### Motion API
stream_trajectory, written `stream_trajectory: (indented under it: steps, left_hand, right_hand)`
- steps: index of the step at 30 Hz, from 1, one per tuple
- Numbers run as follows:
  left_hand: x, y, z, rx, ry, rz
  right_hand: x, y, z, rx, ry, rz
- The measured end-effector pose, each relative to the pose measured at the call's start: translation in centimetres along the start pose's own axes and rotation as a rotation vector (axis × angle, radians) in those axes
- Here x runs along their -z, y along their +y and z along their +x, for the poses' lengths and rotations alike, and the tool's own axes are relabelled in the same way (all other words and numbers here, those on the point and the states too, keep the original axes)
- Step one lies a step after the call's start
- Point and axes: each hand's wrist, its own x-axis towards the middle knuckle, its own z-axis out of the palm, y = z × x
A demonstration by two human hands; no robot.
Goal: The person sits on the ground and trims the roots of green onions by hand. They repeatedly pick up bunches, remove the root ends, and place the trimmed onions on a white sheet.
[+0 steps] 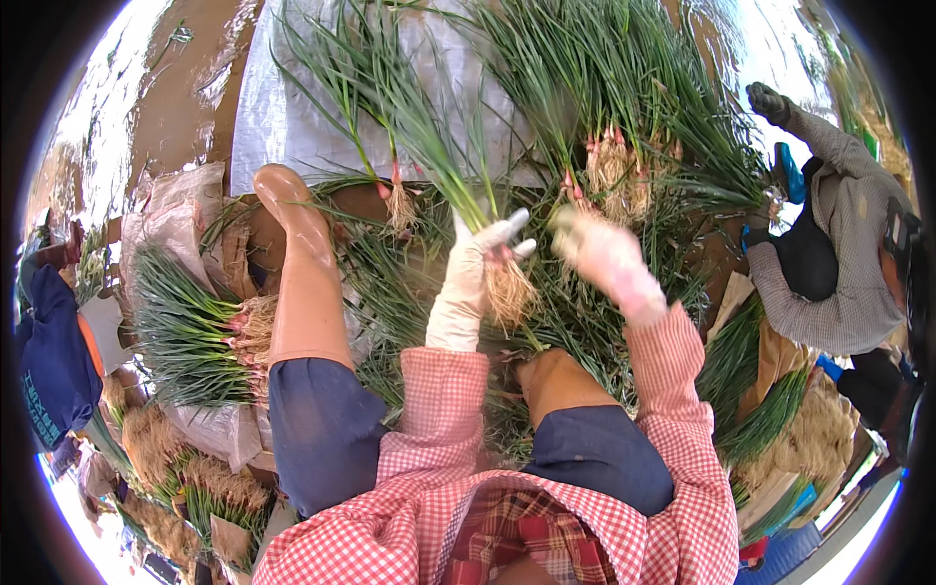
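Note:
My left hand (472, 263), in a white glove, grips a small bunch of green onions (510, 289) with pink bulbs. Their pale roots hang below the fingers, and the long leaves reach up and away from me. Just to the right, my gloved right hand (603, 263) is blurred by motion; whether it holds anything is unclear. Beyond it lies a large heap of unsorted green onions (614, 80), roots towards me. A few loose green onions (395, 191) rest left of the held bunch, partly on a pale plastic sheet (281, 110).
Loose leaf trimmings (409, 281) cover the ground between my boots (307, 292). Tidy green onions (201, 336) are stacked at my left. Wet brown ground (175, 95) stretches past the sheet. A co-worker (848, 241) sits at the right, close to the heap; another person (55, 358) is at the far left.

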Motion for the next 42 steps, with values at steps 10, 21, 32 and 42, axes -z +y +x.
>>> stream_trajectory:
  steps: [10,21,32,42]
  left_hand:
    - [-2.2,-2.3,0.8,0.038,0.1,0.105]
    - [-3.2,-8.0,-0.7,0.133,0.161,-0.255]
    - [-2.0,-6.1,1.4,0.388,0.337,-0.416]
    - [-2.6,-2.2,-0.6,0.16,-0.019,-0.421]
  right_hand:
    - [1.1,3.8,10.1,-0.43,0.407,0.68]
    - [-8.1,2.3,3.8,-0.542,0.465,2.472]
    - [-5.5,0.0,1.4,0.037,0.152,0.99]
    - [-2.6,1.6,-1.5,0.074,-0.606,-0.118]
